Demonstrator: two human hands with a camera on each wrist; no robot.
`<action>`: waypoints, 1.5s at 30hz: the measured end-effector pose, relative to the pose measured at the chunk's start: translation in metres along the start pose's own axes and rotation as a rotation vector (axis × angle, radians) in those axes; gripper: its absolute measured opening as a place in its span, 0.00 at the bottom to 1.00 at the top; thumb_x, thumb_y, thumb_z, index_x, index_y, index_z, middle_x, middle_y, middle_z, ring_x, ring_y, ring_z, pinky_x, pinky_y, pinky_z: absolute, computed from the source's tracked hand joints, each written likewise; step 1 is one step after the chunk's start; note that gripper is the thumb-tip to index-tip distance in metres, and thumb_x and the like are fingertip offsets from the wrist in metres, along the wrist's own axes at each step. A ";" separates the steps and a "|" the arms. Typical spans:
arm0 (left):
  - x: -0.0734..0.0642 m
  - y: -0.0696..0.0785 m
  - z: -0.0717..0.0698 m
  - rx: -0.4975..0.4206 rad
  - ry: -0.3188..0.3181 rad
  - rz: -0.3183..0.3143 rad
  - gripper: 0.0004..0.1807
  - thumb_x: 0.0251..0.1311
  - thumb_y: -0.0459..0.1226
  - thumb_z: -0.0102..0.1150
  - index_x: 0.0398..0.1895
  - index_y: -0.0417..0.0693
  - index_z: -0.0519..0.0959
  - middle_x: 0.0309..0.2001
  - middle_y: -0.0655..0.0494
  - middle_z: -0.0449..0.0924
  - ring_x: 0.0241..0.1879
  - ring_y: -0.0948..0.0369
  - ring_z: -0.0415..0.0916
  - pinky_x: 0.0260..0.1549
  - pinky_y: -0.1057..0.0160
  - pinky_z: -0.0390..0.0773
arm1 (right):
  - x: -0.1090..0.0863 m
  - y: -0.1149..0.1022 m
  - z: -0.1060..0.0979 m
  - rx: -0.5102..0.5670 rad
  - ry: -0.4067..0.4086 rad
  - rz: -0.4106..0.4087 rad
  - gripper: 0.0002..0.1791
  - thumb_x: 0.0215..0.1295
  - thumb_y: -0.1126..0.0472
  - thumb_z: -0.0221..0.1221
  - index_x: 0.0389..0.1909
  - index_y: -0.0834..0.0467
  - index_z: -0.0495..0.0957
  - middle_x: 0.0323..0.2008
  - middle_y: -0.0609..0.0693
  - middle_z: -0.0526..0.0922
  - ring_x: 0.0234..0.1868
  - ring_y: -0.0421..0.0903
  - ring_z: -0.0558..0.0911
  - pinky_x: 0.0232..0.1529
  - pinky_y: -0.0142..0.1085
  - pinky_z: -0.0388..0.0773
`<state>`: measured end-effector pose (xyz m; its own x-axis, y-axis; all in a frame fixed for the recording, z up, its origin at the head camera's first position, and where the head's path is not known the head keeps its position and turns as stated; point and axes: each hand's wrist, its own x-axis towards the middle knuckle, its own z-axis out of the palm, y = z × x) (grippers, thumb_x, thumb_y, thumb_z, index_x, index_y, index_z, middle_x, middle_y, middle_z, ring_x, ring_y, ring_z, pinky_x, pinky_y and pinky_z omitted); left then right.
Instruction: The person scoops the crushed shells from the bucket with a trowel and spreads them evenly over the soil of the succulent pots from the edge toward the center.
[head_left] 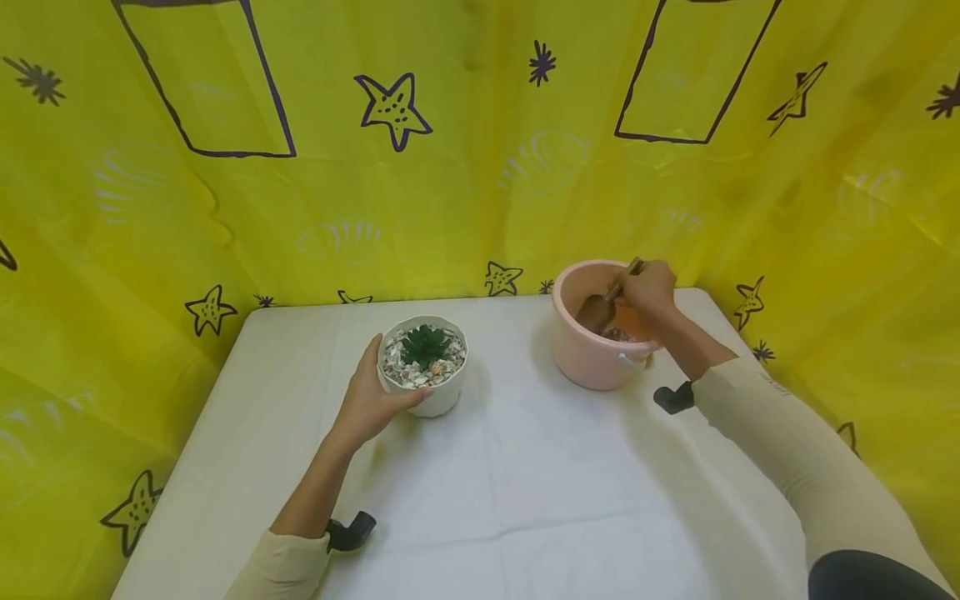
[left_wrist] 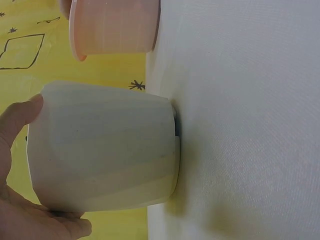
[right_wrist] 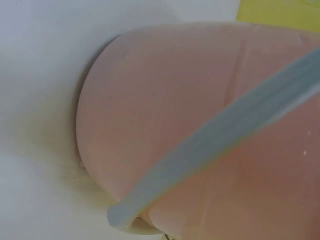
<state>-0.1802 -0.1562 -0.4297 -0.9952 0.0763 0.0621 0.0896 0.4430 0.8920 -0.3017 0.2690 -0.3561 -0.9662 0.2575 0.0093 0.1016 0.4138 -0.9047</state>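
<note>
A white flowerpot (head_left: pixel 437 403) stands on the table, with a green succulent (head_left: pixel 424 345) set among pale pebbles (head_left: pixel 399 365). My left hand (head_left: pixel 372 405) grips the pot from its left side, thumb in front and fingers behind; the left wrist view shows the pot wall (left_wrist: pixel 105 150) between them. Over the pink bucket (head_left: pixel 592 367), my right hand (head_left: pixel 650 288) holds a small brown trowel (head_left: pixel 597 312) by its handle. The trowel's blade is inside the bucket, above some pebbles (head_left: pixel 617 334). In the right wrist view, only the bucket's side (right_wrist: pixel 150 110) shows; the right hand is hidden.
A pale bucket handle (right_wrist: pixel 215 140) hangs down the bucket's near side. White cloth covers the table (head_left: pixel 510 483). Behind the table hangs a yellow curtain (head_left: pixel 465 200) with star drawings, and it also runs along both sides.
</note>
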 end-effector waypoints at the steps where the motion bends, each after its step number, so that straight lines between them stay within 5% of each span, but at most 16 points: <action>1: 0.000 0.000 0.000 -0.003 0.000 -0.001 0.65 0.51 0.41 0.83 0.84 0.40 0.47 0.80 0.41 0.55 0.79 0.43 0.53 0.74 0.38 0.58 | -0.001 0.001 0.001 -0.019 -0.005 -0.008 0.16 0.76 0.66 0.58 0.48 0.80 0.80 0.33 0.57 0.90 0.23 0.36 0.87 0.32 0.29 0.86; 10: -0.001 0.000 -0.001 0.010 0.007 -0.008 0.65 0.52 0.42 0.82 0.84 0.39 0.46 0.81 0.40 0.53 0.79 0.42 0.52 0.74 0.37 0.58 | -0.008 0.000 0.004 -0.079 -0.054 -0.048 0.16 0.75 0.67 0.54 0.46 0.79 0.82 0.34 0.61 0.89 0.28 0.41 0.87 0.32 0.27 0.84; 18: -0.001 0.000 -0.001 0.013 0.010 -0.017 0.64 0.53 0.43 0.82 0.84 0.39 0.46 0.81 0.39 0.52 0.80 0.41 0.51 0.74 0.36 0.57 | -0.009 0.001 0.004 -0.087 -0.116 0.023 0.17 0.78 0.65 0.53 0.43 0.77 0.84 0.28 0.56 0.89 0.27 0.43 0.88 0.33 0.28 0.85; 31: 0.000 -0.002 0.001 0.003 0.008 -0.019 0.65 0.53 0.43 0.82 0.85 0.38 0.45 0.82 0.39 0.50 0.80 0.41 0.49 0.75 0.36 0.55 | -0.002 0.007 0.005 0.191 -0.166 0.347 0.13 0.78 0.65 0.53 0.51 0.73 0.74 0.20 0.53 0.84 0.21 0.45 0.88 0.25 0.32 0.85; 45: 0.000 -0.002 0.002 -0.002 0.009 -0.020 0.65 0.53 0.42 0.82 0.85 0.39 0.45 0.82 0.40 0.50 0.80 0.41 0.49 0.75 0.37 0.56 | 0.000 -0.005 -0.005 0.305 -0.153 0.329 0.09 0.77 0.70 0.53 0.46 0.73 0.77 0.24 0.52 0.86 0.22 0.43 0.88 0.32 0.31 0.86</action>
<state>-0.1802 -0.1556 -0.4323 -0.9970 0.0598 0.0483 0.0698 0.4421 0.8942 -0.3013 0.2714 -0.3497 -0.9203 0.1908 -0.3414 0.3566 0.0508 -0.9329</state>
